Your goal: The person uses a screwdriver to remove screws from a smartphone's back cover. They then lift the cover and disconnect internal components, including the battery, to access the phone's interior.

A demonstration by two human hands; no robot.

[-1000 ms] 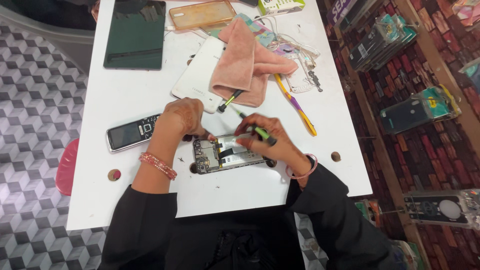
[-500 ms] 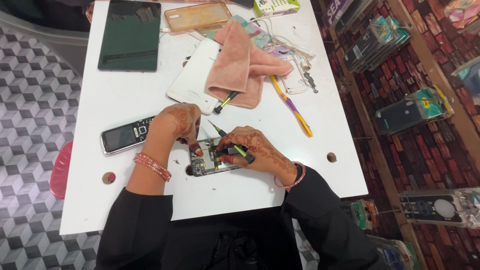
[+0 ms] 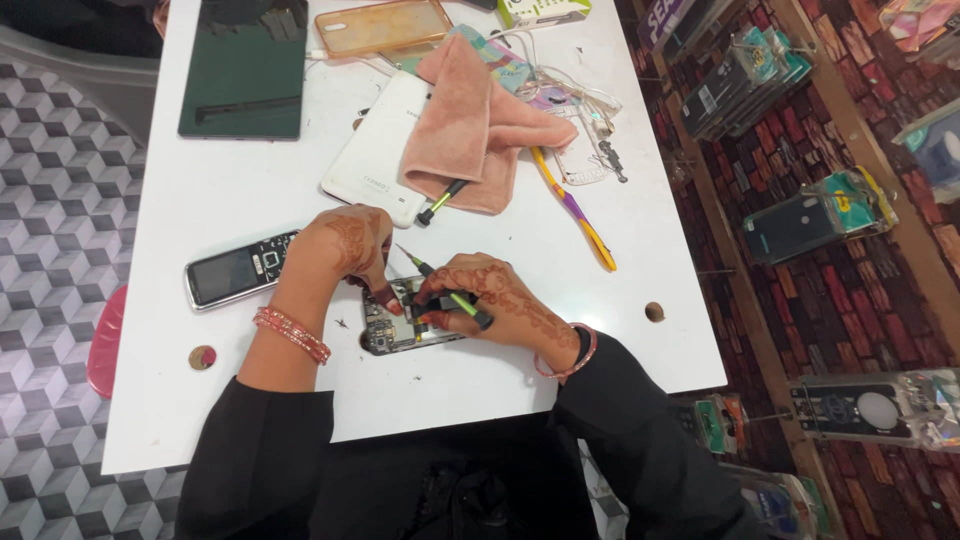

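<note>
Two hands meet over one opened phone [image 3: 405, 322], and we read each grip from how it sits. Our right hand [image 3: 490, 295] is closed around a green-handled screwdriver [image 3: 445, 285], held like a pen, with the thin tip pointing up and away past the phone's top edge rather than down into it. Our left hand [image 3: 345, 245] presses fingertips on the phone's upper left corner, curled down onto it, which we judge pins the body flat so it does not slide on the surface [image 3: 480, 385]; whether those fingers pinch a small part, we cannot tell.

The phone lies near the front edge of the surface, directly between both wrists, back cover off, showing a dark circuit board and metal shielding. Parts of it are hidden under our fingers.

Outward, a keypad phone [image 3: 235, 270] rests just left of the left hand, face up. Beyond, a white tablet [image 3: 375, 150] lies face down with a pink cloth [image 3: 480, 125] draped over its corner, and a second small driver [image 3: 440, 203] pokes out beneath the cloth. A yellow-and-purple toothbrush [image 3: 575, 210] lies to the right, well apart from the work. A dark tablet [image 3: 245, 65] and a clear orange case [image 3: 385, 25] sit at the far edge.
</note>
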